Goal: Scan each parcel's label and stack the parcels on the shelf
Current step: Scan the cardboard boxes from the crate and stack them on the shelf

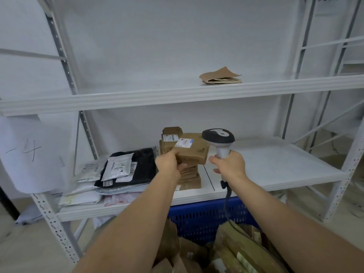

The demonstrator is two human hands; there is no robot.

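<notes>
My left hand (169, 162) grips the left edge of a brown cardboard parcel (194, 151) with a white label on top, holding it on top of a stack of brown boxes (189, 179) on the lower white shelf (275, 166). My right hand (229, 164) grips the handle of a grey and black barcode scanner (218, 137), held upright just right of the parcel, its cable hanging down. Behind the parcel stand small labelled boxes (171, 137).
Flat mail bags, black, grey and white (118, 172), lie piled on the shelf's left part. A folded brown paper bag (221, 76) lies on the upper shelf. A blue crate (206, 217) holding several more brown parcels (232, 247) stands below, in front of me. Another rack stands at the right.
</notes>
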